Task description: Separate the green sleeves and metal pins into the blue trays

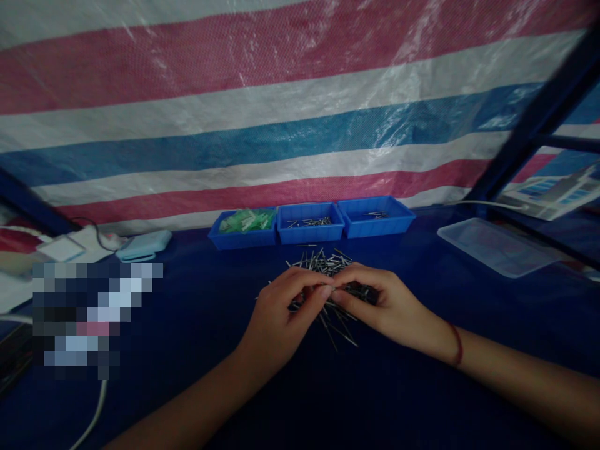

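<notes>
My left hand [288,309] and my right hand [387,303] meet at the fingertips over a loose pile of thin metal pins [344,325]. Each hand is closed, thumb pressed toward the forefinger in a pinch. A small bright bit shows where the fingertips come together, but the fingers hide most of it. The pins lie in all directions under and around both hands, some pale and shiny, others dark. A dark red band circles my right wrist.
Three blue bins stand behind the pile: a left bin [244,240] with green plastic packets, a middle bin [310,234] and a right bin [379,226] with metal pins. A clear plastic lid [497,247] lies right. A light blue case [144,245] and a white cable [97,409] are left.
</notes>
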`<state>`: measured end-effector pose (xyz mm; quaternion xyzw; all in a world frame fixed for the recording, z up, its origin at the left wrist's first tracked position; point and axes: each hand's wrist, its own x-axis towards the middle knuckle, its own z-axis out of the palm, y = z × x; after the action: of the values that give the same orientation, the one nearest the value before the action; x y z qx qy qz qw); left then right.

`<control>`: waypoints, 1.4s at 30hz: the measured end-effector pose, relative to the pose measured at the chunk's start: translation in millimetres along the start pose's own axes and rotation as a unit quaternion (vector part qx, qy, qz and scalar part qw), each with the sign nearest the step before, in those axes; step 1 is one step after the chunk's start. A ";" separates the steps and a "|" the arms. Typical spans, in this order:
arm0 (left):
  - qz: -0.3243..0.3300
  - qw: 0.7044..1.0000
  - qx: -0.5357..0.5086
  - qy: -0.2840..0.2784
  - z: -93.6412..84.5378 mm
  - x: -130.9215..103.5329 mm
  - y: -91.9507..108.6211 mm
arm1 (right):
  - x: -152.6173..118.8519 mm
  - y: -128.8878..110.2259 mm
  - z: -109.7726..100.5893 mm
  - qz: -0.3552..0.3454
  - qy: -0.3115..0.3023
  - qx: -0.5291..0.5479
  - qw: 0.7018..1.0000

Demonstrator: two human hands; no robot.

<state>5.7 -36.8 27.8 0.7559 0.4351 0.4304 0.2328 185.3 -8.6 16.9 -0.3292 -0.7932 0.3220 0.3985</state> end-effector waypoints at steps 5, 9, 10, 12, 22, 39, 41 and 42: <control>-0.037 0.999 -0.001 0.004 1.8 0.5 -5.0 | -0.5 1.8 -1.7 -0.007 0.066 0.007 0.998; -0.070 0.997 0.008 -0.028 2.7 1.4 -6.8 | -2.3 -2.4 -1.4 -0.045 0.091 0.010 0.995; -0.074 0.996 0.010 -0.042 2.7 1.7 -6.5 | -2.6 -4.1 -1.7 -0.054 0.086 0.004 0.995; -0.078 0.995 0.013 -0.067 2.9 2.0 -5.8 | -1.8 -6.2 -4.2 -0.070 0.078 -0.023 0.994; -0.180 0.978 -0.067 -0.084 2.8 2.9 -1.1 | 41.8 65.5 -77.1 -0.074 0.262 -0.415 0.868; -0.074 0.939 0.216 -0.257 -61.3 19.3 -41.0 | 27.1 67.5 -55.7 -0.115 0.120 -0.412 0.896; -0.076 0.938 0.212 -0.262 -60.0 18.8 -39.0 | 25.8 64.5 -50.7 -0.117 0.105 -0.403 0.901; -0.079 0.937 0.213 -0.265 -59.6 18.7 -37.9 | 25.2 63.5 -48.8 -0.117 0.098 -0.399 0.904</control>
<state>-57.8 -2.6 39.7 0.8377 0.4972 0.0920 0.2064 231.5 59.7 1.5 -0.3959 -0.8449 -0.1042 0.3444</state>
